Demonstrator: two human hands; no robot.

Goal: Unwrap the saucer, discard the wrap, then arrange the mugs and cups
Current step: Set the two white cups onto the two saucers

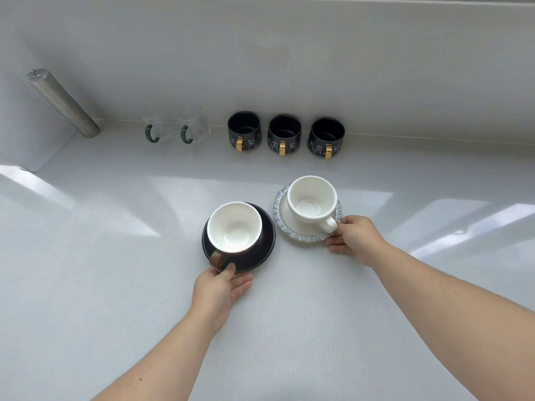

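Arranging is the step in hand, judged from the layout: no wrap is visible anywhere, and both saucers lie bare on the white worktop (101,285).

Left hand (220,287): thumb on top of the near rim of the round black saucer (266,227), fingers extended flat beneath or beside that rim; a loose pinch on the saucer edge. On it sits a white-lined cup with a brown handle (234,227), handle pointing toward the lower left of the frame.

Right hand (354,238): fingers curled at the near right edge of the pale saucer with a grey-blue textured rim (279,199), close beside the handle of the white ceramic cup (312,201) standing on it. Whether the thumb is on the handle or on the rim cannot be told.

At the back wall, centre of frame, three black mugs with gold handles (285,134) stand in a row; two clear glass mugs with green handles (173,125) stand to their left. A brushed metal cylinder (62,102) leans at upper left.

Recommendation: keep each saucer flat on the worktop and slide it by the rim, since a tilt could shift the loose cups. Align both sets evenly in front of the back row, handles turned alike.
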